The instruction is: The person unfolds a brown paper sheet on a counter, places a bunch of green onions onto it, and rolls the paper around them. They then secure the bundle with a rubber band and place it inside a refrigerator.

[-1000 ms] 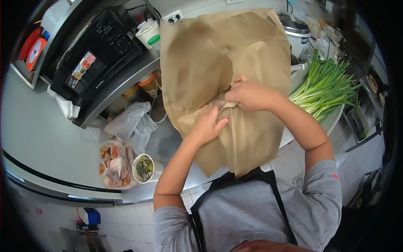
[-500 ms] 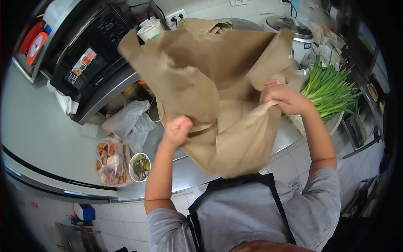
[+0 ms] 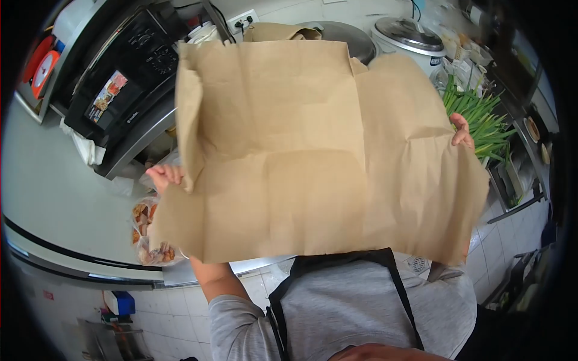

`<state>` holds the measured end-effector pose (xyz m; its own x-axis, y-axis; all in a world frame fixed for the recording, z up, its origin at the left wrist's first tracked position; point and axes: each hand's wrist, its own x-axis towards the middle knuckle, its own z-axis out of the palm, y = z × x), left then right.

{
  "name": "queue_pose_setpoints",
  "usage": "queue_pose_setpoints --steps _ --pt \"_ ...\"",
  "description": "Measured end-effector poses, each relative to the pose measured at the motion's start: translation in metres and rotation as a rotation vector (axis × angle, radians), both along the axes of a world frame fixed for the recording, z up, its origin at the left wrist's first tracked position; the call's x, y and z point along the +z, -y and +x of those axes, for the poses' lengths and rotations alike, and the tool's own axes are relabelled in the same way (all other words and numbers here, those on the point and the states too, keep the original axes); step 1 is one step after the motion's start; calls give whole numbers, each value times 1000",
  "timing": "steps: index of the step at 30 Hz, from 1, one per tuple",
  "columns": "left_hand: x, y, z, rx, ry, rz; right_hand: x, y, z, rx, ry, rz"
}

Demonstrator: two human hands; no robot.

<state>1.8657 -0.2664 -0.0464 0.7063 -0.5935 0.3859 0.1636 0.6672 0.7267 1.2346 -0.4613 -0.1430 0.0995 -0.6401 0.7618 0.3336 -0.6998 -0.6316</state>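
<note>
A large sheet of creased brown paper point(image 3: 313, 180) is spread wide in front of my body, hiding most of the counter and my forearms. At its left edge my left hand point(image 3: 165, 177) grips the paper, with fingertips showing beyond it. My right hand point(image 3: 462, 130) holds the opposite edge, fingers curled over it near the green leafy stalks. Just below my left hand, a clear plastic bag of food pieces point(image 3: 144, 234) sits partly covered by the paper.
A black microwave point(image 3: 123, 78) stands on a shelf at the upper left. Behind the paper are a large round lid point(image 3: 346, 37), a rice cooker point(image 3: 412, 37) and another folded brown paper point(image 3: 280, 32). Green stalks point(image 3: 481, 120) lie at the right, and a metal rack point(image 3: 524, 180) stands beyond.
The crumpled brown paper has been opened out flat and wide. My left hand moved left and my right hand moved right, and the bowl of greens is now hidden.
</note>
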Motion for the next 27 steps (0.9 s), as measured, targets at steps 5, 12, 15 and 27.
queue_pose_setpoints --steps 5,12,15,27 --pt "-16 -19 36 197 -93 85 -21 3 -46 -244 -315 72" --pt "-41 -54 31 435 -151 140 -37 15 -92 -273 -404 271" --pt "-50 -65 25 514 -158 156 -32 24 -96 -251 -450 287" --pt "-77 -91 -3 692 -164 185 -30 60 -117 -227 -617 324"
